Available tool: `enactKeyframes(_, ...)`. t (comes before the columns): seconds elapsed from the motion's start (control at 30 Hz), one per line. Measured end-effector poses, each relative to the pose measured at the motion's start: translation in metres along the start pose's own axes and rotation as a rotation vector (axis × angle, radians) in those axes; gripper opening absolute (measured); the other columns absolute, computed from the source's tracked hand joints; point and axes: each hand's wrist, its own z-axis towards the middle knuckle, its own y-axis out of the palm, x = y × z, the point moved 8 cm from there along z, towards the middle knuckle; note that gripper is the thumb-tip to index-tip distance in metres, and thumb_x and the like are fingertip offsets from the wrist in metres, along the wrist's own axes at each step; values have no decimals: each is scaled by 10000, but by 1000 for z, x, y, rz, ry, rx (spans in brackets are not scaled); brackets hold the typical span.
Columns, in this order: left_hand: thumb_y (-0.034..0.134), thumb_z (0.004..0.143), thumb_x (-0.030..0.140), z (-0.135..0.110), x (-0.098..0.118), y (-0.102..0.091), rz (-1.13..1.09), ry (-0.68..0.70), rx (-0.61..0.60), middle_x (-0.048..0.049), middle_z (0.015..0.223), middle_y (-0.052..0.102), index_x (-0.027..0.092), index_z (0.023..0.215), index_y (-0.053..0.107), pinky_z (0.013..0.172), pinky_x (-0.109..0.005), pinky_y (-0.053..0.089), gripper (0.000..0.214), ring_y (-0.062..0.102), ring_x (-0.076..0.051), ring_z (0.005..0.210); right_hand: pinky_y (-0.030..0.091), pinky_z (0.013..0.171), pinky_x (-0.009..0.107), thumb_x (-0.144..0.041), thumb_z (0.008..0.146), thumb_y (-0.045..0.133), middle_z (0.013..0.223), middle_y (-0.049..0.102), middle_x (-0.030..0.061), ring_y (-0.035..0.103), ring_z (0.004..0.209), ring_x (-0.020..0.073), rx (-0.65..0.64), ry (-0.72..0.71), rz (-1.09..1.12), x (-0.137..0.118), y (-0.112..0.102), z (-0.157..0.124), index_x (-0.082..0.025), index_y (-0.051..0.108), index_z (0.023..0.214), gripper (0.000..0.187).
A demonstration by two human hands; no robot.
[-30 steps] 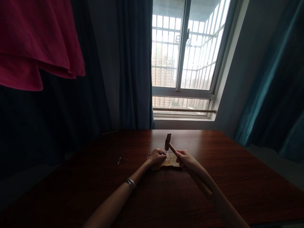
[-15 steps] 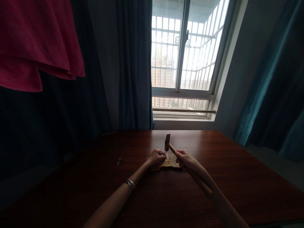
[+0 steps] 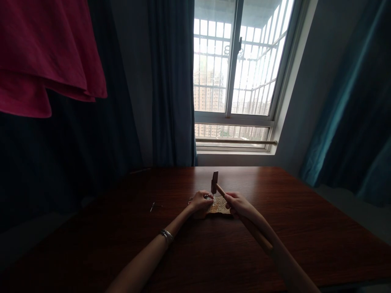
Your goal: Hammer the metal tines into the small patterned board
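The left hand (image 3: 200, 202) is curled low over the left part of a speckled board (image 3: 220, 206), thumb and fingertips drawn together in a pinch at a thin upright pin (image 3: 213, 195); the right hand (image 3: 241, 203) is clenched around the handle of a hammer (image 3: 214, 182), whose head sits right at the pin's top, though contact is too small to confirm. Taking the board as the clock's centre, the pin stands at about eleven, near its far side, and the rough, dark near edge lies at six. At nine, well apart on the tabletop (image 3: 198, 260), are slim crossed pieces (image 3: 152, 206), too small to identify. The wood runs broadly out to three, where its right edge slants away, and to twelve, where the far edge meets the wall beneath a barred window (image 3: 232, 119).
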Motion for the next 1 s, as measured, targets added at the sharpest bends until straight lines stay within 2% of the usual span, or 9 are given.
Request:
enactKeyframes(0.27, 677, 684, 387, -1, 4, 1, -92, -48, -32, -69, 821, 728, 128, 800, 730, 681, -254, 470, 288, 655, -206, 786, 307, 304, 148, -405, 895, 442, 586, 461, -51, 376, 324, 28, 2, 10, -1, 2, -1, -1, -161, 543, 1070, 317)
enactKeyframes(0.43, 697, 667, 394, 0, 2, 3, -107, -39, -28, -75, 775, 719, 113, 773, 725, 644, -254, 458, 302, 645, -204, 742, 299, 297, 151, -397, 893, 416, 592, 453, -50, 380, 325, 31, -8, -13, -9, 3, 0, 1, -149, 548, 992, 298)
enactKeyframes(0.57, 700, 661, 406, 0, 0, 3, -124, -58, -35, -75, 783, 717, 113, 769, 725, 649, -253, 462, 313, 641, -200, 740, 303, 305, 146, -460, 857, 451, 587, 456, -54, 384, 338, 31, -6, -54, -21, 2, 1, 2, -155, 544, 959, 334)
enactKeyframes(0.77, 698, 658, 425, -1, 2, 1, -124, -55, -27, -77, 796, 717, 113, 772, 729, 660, -258, 464, 333, 642, -202, 743, 284, 301, 151, -494, 848, 432, 571, 444, -73, 366, 320, 32, 33, -104, -36, 0, 0, 2, -172, 532, 1017, 377)
enactKeyframes(0.9, 699, 648, 445, 0, 1, 0, -97, -55, -19, -72, 788, 716, 119, 767, 730, 658, -257, 463, 348, 637, -200, 737, 284, 311, 155, -469, 851, 437, 563, 459, -64, 378, 324, 35, 56, -86, -99, 3, -2, 3, -158, 553, 981, 356)
enactKeyframes(1.0, 699, 646, 446, -1, 3, 0, -84, -55, -19, -71, 789, 715, 119, 759, 728, 659, -257, 464, 347, 635, -199, 736, 280, 309, 153, -479, 843, 441, 562, 447, -72, 379, 323, 35, 70, -100, -65, -1, -4, 0, -167, 541, 987, 358)
